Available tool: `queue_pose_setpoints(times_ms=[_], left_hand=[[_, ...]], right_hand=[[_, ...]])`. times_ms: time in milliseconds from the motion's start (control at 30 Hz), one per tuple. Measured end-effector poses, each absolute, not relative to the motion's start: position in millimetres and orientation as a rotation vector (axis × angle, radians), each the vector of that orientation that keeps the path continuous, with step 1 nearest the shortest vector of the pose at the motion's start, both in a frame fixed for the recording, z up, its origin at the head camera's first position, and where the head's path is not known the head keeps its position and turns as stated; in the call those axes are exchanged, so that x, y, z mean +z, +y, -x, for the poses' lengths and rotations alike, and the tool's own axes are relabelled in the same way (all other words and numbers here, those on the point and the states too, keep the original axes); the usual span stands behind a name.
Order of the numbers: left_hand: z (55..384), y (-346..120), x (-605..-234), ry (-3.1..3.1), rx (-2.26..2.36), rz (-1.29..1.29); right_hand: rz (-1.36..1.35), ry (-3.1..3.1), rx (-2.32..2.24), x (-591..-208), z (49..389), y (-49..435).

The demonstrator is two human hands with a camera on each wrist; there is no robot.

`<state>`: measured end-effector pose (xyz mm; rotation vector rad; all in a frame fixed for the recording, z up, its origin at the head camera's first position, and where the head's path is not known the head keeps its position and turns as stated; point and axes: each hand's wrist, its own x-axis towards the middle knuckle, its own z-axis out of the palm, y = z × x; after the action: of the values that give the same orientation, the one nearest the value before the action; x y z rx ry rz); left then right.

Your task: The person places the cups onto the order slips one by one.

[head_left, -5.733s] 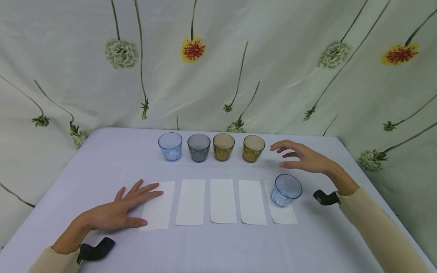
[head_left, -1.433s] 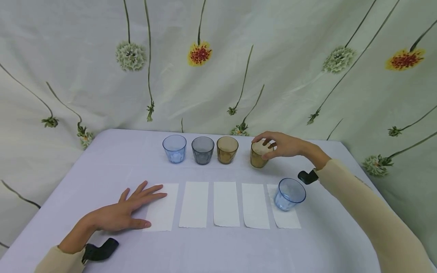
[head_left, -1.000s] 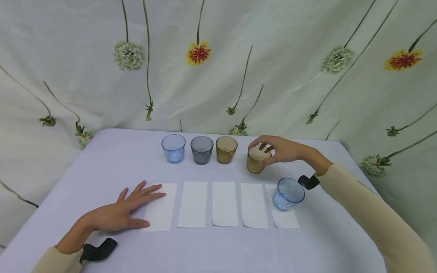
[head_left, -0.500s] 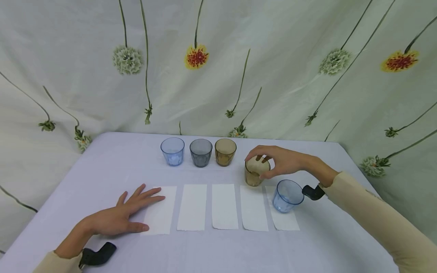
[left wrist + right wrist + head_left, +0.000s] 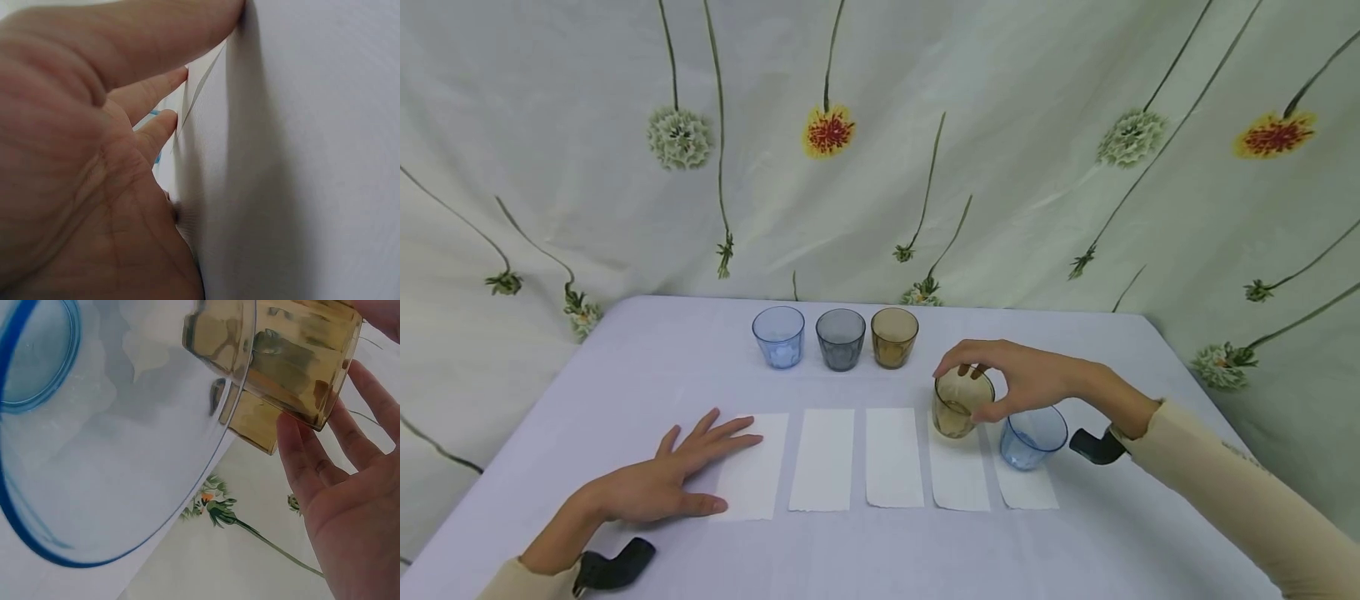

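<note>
My right hand [image 5: 1022, 375] grips an amber glass [image 5: 955, 421] by its rim, thumb on the near side and fingers on the far side. That glass is over the far end of the fourth paper slip [image 5: 961, 479]; whether it touches the paper I cannot tell. Close beside it, a blue glass [image 5: 1026, 450] stands on the rightmost slip [image 5: 1030, 493]; its rim looms large in the right wrist view. My left hand [image 5: 658, 483] rests on the table with fingers spread, fingertips and thumb tip at the leftmost slip [image 5: 756, 479].
At the back of the white-covered table [image 5: 850, 558] stand a second blue glass [image 5: 778, 337], a grey glass [image 5: 841, 340] and another amber glass [image 5: 895, 337]. Two more white slips, the second [image 5: 822, 458] and the middle one [image 5: 893, 458], lie in the row. Flowered cloth hangs behind.
My right hand took hold of the amber glass at the right of the back row and brought it toward me, to the fourth slip. The left hand stays in place.
</note>
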<state>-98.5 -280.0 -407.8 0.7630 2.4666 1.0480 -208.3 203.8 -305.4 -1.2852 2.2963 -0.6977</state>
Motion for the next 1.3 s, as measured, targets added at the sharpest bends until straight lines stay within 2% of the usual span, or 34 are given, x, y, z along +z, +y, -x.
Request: queue_pose_setpoints(times_ms=[600,1300], left_hand=[[96,-283,-412,2.479,1.053,-0.779],[98,-280,-410,2.47,1.045,-0.754]], right_hand=[[1.307,2.284,-0.743,-326,198,210],[1.294,2.28,-0.72,-329,190,207]])
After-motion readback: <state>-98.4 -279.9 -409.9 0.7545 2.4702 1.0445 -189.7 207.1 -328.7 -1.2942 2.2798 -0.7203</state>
